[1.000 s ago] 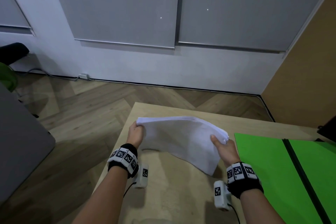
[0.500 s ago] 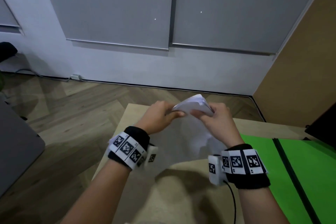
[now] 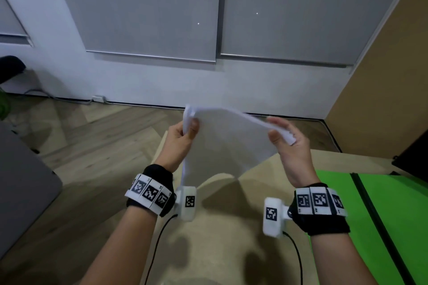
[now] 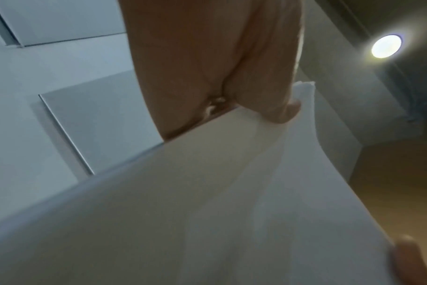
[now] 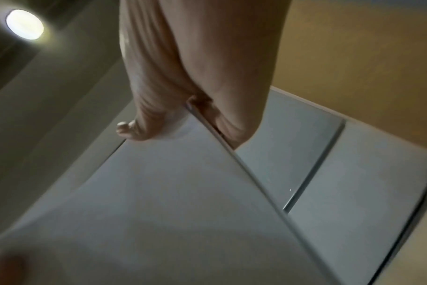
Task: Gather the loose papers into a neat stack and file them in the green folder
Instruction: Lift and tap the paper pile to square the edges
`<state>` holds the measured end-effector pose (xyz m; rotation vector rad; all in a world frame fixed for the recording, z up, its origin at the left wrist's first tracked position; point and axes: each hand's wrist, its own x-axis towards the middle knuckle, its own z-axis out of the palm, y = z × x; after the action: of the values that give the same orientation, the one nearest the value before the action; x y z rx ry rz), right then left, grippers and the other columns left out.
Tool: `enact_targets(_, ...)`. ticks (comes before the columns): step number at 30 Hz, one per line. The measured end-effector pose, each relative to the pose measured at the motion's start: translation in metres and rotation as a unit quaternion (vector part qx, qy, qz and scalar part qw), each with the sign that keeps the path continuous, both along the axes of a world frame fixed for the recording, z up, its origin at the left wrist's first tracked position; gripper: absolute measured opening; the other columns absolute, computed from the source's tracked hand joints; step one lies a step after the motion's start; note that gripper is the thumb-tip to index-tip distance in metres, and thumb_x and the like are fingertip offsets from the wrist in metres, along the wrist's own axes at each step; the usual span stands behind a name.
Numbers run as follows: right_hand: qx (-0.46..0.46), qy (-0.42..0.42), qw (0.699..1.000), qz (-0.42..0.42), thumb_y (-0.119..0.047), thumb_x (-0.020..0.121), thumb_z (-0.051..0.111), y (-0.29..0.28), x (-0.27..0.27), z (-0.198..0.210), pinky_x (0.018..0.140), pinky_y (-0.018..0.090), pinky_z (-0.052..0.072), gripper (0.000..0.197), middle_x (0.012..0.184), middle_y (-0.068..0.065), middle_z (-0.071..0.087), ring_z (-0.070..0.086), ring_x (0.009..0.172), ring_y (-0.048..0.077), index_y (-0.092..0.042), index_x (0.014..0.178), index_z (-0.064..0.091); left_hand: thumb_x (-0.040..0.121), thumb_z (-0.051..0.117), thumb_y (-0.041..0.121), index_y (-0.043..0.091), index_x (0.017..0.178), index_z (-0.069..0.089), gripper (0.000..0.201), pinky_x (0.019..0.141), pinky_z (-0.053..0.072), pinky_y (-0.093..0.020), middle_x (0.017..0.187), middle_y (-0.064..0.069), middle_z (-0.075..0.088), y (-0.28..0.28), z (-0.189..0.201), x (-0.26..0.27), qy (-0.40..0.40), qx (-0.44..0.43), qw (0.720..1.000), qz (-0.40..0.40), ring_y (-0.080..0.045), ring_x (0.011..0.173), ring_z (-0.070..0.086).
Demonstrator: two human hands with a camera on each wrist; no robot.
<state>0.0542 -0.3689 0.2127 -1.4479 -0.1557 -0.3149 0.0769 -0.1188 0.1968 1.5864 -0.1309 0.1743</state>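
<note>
Two hands: both on one stack, raised above the table [image 3: 208,250].
Left hand [image 3: 179,141]: at 9 o'clock of the stack; thumb and curled fingers pinch its upper left corner.
Papers [image 3: 228,143]: white stack, held upright-tilted in the air; top edge runs from 10 o'clock down to 3 o'clock; lower end hangs toward the table; sheets at the right corner look slightly fanned.
Right hand [image 3: 290,143]: at 3 o'clock of the stack; thumb in front, fingers behind, gripping the upper right corner.
Green folder [image 3: 347,227]: open flat on the table, at 4 o'clock of the stack, well apart from it; right hand nearer.
Judgement: stack likely needs squaring, then carrying rightward and down.
</note>
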Motion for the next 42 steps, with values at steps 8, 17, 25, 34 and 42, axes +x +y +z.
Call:
enact_targets(8,-0.010,0.064,0.996,0.063,-0.051,0.050,0.083,0.016,0.018,-0.028,0.089,0.020,0.051,0.069,0.114,-0.001,0.070,0.064,0.108,0.006,-0.023,0.110,0.064,0.078,0.057,0.065,0.011,0.097,0.073,0.059,0.086,0.049,-0.036,0.095,-0.004,0.068,-0.004,-0.019,0.004,0.062,0.015,0.998,0.007,-0.017,0.091,0.062)
enact_targets(17,-0.090,0.100,0.987,0.093,-0.004,0.067,0.081,0.007,0.013,-0.047,0.092,0.019,0.048,0.067,0.117,-0.005,0.067,0.063,0.105,-0.003,-0.023,0.126,0.055,0.087,0.053,0.059,0.018,0.092,0.056,0.042,0.075,0.038,-0.033,0.088,-0.007,0.051,-0.009,-0.013,0.015,0.086,-0.006,0.996,0.038,-0.016,0.085,0.047)
enact_targets(25,-0.068,0.042,0.994,-0.077,-0.017,0.088,0.064,0.029,0.019,-0.016,0.055,0.014,0.043,0.019,0.054,-0.017,0.061,0.050,0.050,-0.010,-0.021,0.069,0.063,0.060,0.034,0.096,0.022,0.094,0.047,0.082,0.072,0.034,-0.034,0.090,-0.004,0.044,-0.012,-0.007,0.011,0.029,0.036,0.999,-0.006,-0.016,0.085,0.041)
enact_targets(34,-0.028,0.050,0.998,0.031,-0.027,0.069,0.075,-0.004,0.000,-0.036,0.084,0.022,0.055,0.050,0.105,-0.006,0.074,0.069,0.096,0.008,-0.024,0.118,0.064,0.089,0.054,0.050,0.020,0.111,0.070,0.041,0.077,0.054,-0.015,0.105,0.005,0.074,-0.009,-0.018,-0.004,0.059,0.055,0.993,-0.082,-0.014,0.102,0.070)
enact_targets(42,-0.066,0.055,0.996,-0.016,-0.052,0.080,0.060,-0.008,0.005,-0.024,0.069,0.019,0.053,0.040,0.074,-0.011,0.074,0.065,0.069,-0.001,-0.013,0.087,0.069,0.083,0.041,0.074,0.009,0.068,0.054,0.067,0.062,0.044,-0.024,0.068,-0.005,0.056,-0.031,-0.003,0.002,0.035,0.059,0.997,-0.030,-0.009,0.062,0.051)
